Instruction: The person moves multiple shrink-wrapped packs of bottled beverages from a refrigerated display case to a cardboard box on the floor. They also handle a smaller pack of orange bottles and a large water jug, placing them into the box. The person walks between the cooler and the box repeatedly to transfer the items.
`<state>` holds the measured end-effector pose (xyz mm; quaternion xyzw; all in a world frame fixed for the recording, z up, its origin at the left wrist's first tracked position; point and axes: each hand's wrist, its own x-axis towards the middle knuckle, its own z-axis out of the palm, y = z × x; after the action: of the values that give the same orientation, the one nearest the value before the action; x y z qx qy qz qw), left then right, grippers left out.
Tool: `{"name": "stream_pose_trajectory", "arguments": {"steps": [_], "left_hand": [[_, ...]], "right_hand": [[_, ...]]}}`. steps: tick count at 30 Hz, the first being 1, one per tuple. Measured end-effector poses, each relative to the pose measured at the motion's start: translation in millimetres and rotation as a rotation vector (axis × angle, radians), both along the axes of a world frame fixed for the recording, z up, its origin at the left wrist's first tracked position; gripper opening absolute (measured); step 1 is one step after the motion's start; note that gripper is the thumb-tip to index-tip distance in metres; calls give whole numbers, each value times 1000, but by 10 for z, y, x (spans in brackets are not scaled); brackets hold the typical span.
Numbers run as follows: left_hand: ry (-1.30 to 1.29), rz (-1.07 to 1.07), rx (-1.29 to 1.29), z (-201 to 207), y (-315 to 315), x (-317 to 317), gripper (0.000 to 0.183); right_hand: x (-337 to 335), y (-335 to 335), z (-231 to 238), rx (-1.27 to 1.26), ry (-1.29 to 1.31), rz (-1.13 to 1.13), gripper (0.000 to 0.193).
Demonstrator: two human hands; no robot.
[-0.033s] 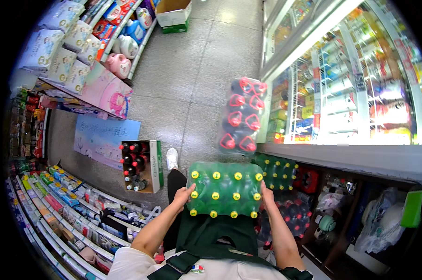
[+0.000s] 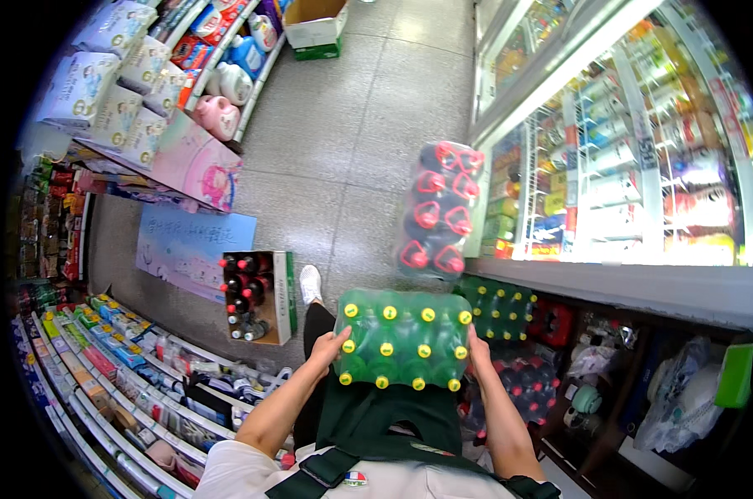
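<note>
Green-bottle pack (image 2: 403, 348), shrink-wrapped, with rows of yellow caps facing up, sits at waist height in front of my dark green apron (image 2: 393, 428), held level above the grey tiled floor (image 2: 310, 150). My left hand (image 2: 333, 348) presses flat against the pack's left side, its grip clamped on the wrap; my right hand (image 2: 476, 349) does the same on the right side, fingers wrapped round the corner. I note one white shoe (image 2: 310, 284) showing just beyond the pack. Ahead and to the right stands a second pack of dark bottles with red caps (image 2: 439, 208), upright on the floor beside the glass-fronted cooler (image 2: 626, 158). Under the cooler's ledge, more wrapped green bottles (image 2: 497, 308) and red-capped ones lie stacked. To my left, an open carton of dark bottles (image 2: 256, 295) rests on the floor near low shelves of small packaged goods (image 2: 102, 358). Further off, pale wrapped packs (image 2: 102, 91) fill the upper left shelving.
</note>
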<state>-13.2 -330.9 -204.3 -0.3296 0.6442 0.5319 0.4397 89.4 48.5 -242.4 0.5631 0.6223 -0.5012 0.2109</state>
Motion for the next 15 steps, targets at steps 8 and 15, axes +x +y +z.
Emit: {"name": "stream_pose_trajectory", "arguments": {"steps": [8, 15], "left_hand": [[198, -378, -239, 21, -1180, -832, 75], [268, -366, -205, 525, -2052, -1507, 79]], "right_hand": [[-670, -1352, 744, -97, -61, -207, 67], [-1270, -2138, 1128, -97, 96, -311, 68]]}}
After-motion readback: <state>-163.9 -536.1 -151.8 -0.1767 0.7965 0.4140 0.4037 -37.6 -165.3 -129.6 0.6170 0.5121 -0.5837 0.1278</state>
